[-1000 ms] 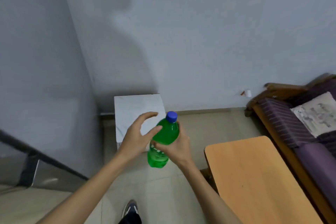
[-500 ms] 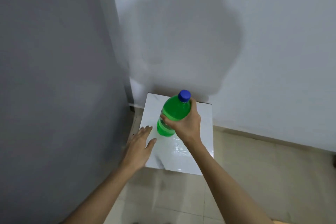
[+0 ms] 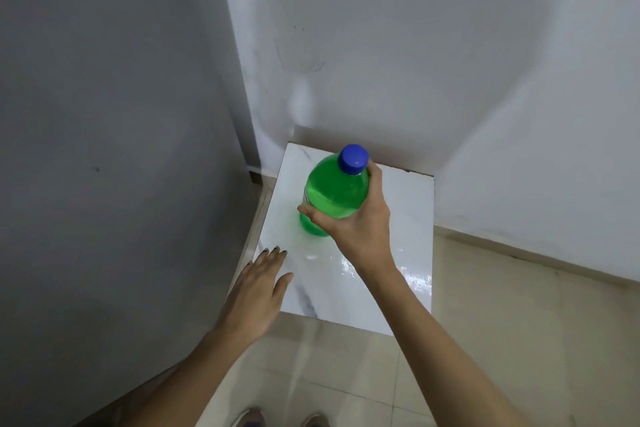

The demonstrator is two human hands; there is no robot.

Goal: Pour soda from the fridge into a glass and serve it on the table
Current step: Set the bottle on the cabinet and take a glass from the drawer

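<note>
Soda bottle (image 3: 334,194), base hidden by right hand (image 3: 356,222)

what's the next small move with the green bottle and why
Probably set the green plastic soda bottle down on the white marble-patterned slab and let go: the right hand grips it just over the slab, blue cap on, left hand open nearby.

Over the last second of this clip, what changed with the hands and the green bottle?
The left hand let go of the green bottle and dropped, open, to the near left edge of the white marble-topped stand. The right hand carried the bottle forward over that stand; whether it touches down is unclear. Unchanged: the right-hand grip, and the blue cap still on.
</note>
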